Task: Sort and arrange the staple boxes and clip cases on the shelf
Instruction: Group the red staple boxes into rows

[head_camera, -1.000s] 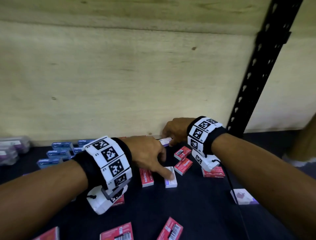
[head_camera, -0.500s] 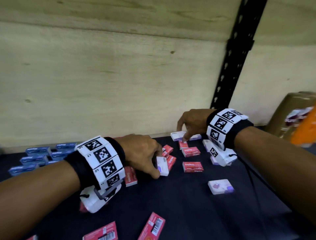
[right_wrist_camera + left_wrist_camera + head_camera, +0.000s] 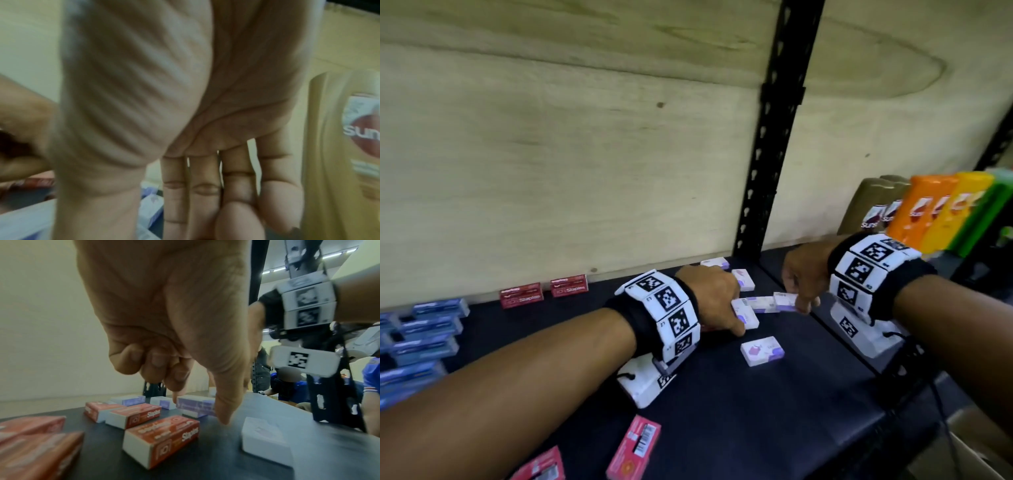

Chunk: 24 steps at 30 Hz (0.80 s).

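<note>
My left hand (image 3: 734, 317) pinches a white and purple clip case (image 3: 749, 317) on the dark shelf (image 3: 722, 404). In the left wrist view that case (image 3: 195, 404) sits between index finger and thumb (image 3: 224, 410), and the other fingers are curled. My right hand (image 3: 803, 303) grips the right end of another white and purple case (image 3: 784, 301), which lies end to end with a similar one (image 3: 760, 304). Three more such cases lie loose (image 3: 762, 351), (image 3: 743, 277), (image 3: 715, 263). Red staple boxes (image 3: 162, 434) lie under my left wrist.
Two red staple boxes (image 3: 521, 295) stand against the plywood back wall. Blue boxes (image 3: 424, 325) are grouped at the far left. More red boxes (image 3: 633, 448) lie near the front edge. A black upright post (image 3: 767, 171) divides the shelf; shampoo bottles (image 3: 928, 212) stand to its right.
Both hands have shifted right along the shelf, away from the red boxes. My left hand carried its white case toward the purple group. My right hand slid its case forward from the back wall.
</note>
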Motion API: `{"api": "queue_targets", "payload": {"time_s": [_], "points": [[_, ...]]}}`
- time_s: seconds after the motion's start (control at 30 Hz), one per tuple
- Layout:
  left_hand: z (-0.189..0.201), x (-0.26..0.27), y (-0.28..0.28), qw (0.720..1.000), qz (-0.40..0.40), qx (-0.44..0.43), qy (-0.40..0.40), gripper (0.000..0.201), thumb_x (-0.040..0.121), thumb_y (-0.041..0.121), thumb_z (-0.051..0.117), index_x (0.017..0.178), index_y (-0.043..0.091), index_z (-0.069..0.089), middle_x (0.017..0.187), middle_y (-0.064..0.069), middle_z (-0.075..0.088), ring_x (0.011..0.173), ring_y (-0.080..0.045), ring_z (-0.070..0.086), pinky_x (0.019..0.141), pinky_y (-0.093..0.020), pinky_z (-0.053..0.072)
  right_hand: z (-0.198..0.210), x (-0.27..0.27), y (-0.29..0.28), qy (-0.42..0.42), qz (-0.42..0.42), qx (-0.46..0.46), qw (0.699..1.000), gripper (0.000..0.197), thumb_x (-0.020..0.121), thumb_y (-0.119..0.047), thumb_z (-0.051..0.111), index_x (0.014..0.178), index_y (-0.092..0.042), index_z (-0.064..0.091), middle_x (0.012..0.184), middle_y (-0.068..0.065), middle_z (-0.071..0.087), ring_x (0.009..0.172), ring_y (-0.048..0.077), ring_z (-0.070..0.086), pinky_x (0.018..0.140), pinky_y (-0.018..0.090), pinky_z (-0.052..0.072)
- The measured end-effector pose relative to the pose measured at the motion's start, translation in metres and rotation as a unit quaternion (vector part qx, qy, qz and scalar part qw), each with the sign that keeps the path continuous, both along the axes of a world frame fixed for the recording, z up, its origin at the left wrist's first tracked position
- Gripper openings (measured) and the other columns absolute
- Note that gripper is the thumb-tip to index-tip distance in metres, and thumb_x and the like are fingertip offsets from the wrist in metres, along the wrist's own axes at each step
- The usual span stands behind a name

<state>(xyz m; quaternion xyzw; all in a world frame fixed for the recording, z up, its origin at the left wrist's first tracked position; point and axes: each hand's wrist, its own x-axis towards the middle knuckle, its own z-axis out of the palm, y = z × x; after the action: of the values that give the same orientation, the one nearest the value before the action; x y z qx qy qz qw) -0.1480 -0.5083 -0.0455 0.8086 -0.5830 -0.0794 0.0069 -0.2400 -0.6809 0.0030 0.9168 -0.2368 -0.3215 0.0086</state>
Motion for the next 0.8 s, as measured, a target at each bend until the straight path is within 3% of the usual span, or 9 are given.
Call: {"api": "queue_targets", "payload": {"time_s": [0.1,0.27,0.4,0.47,0.53,0.6,0.7,0.8], "points": [[-0.005,-0.001,-0.011,1.000,0.000,0.010,-0.008,0.051,0.069,0.065,0.067,0.101,0.025,0.067,0.093,0.006,0.068,0.089,-0.017,0.062,0.080,-0.035,0.053,-0.009,-0.010,0.007,0.029,0.003,0.018,0.999,0.011,0.084,-0.019,0.075,0.080,-0.009,0.072,0.053,-0.011,0.065,0.044,-0.005,0.055,0.044,0.007,0.041],[-0.012,-0.006,-0.019,0.999,-0.028,0.025,0.001,0.050,0.071,0.064,0.067,0.097,0.022,0.068,0.090,0.002,0.068,0.084,-0.016,0.061,0.073,-0.032,0.052,-0.025,-0.019,0.019,0.046,-0.009,-0.038,0.998,0.029,0.084,-0.029,0.073,0.104,-0.007,0.074,0.082,-0.005,0.072,0.074,0.008,0.062,0.060,0.018,0.045],[-0.011,-0.008,-0.021,0.998,-0.040,0.041,0.023,0.049,0.071,0.059,0.073,0.099,0.020,0.070,0.083,0.002,0.069,0.075,-0.013,0.059,0.071,-0.031,0.052,-0.023,-0.023,0.018,0.031,-0.002,-0.037,0.999,0.033,0.084,-0.032,0.075,0.105,-0.006,0.073,0.084,-0.004,0.072,0.076,0.009,0.062,0.065,0.021,0.046],[-0.006,-0.005,-0.018,0.997,-0.044,0.048,0.039,0.050,0.071,0.057,0.076,0.107,0.022,0.068,0.075,0.008,0.065,0.071,-0.010,0.058,0.069,-0.029,0.051,-0.022,-0.023,0.015,0.023,0.008,-0.024,0.999,0.036,0.082,-0.031,0.077,0.106,-0.004,0.072,0.086,-0.001,0.071,0.071,0.008,0.059,0.058,0.016,0.045],[0.001,0.003,-0.012,0.997,-0.041,0.053,0.044,0.059,0.071,0.054,0.078,0.120,0.024,0.062,0.078,0.014,0.058,0.077,-0.009,0.055,0.068,-0.026,0.045,-0.019,-0.021,0.014,0.009,0.018,-0.019,1.000,0.037,0.082,-0.029,0.078,0.108,-0.004,0.071,0.092,0.002,0.069,0.067,0.007,0.055,0.053,0.015,0.041],[0.009,0.017,-0.002,0.998,-0.027,0.054,0.032,0.064,0.071,0.051,0.079,0.125,0.025,0.058,0.091,0.012,0.053,0.088,-0.011,0.051,0.072,-0.025,0.039,-0.015,-0.015,0.014,-0.013,0.032,-0.031,0.999,0.034,0.083,-0.029,0.078,0.108,-0.007,0.071,0.097,0.003,0.069,0.072,0.010,0.055,0.056,0.017,0.040],[0.020,0.043,0.018,0.999,0.013,0.052,0.009,0.055,0.073,0.050,0.078,0.119,0.025,0.062,0.092,0.010,0.054,0.088,-0.012,0.052,0.072,-0.024,0.039,-0.010,-0.001,0.019,-0.067,0.057,-0.060,0.994,0.027,0.082,-0.030,0.078,0.104,-0.016,0.071,0.099,-0.002,0.070,0.081,0.013,0.058,0.067,0.023,0.045],[0.023,0.068,0.041,0.996,0.068,0.057,0.012,0.050,0.076,0.051,0.076,0.117,0.026,0.063,0.094,0.010,0.058,0.089,-0.012,0.056,0.072,-0.024,0.041,-0.008,0.018,0.027,-0.133,0.089,-0.078,0.984,0.024,0.083,-0.029,0.074,0.105,-0.021,0.070,0.087,-0.010,0.063,0.082,0.013,0.056,0.073,0.025,0.042]]}}
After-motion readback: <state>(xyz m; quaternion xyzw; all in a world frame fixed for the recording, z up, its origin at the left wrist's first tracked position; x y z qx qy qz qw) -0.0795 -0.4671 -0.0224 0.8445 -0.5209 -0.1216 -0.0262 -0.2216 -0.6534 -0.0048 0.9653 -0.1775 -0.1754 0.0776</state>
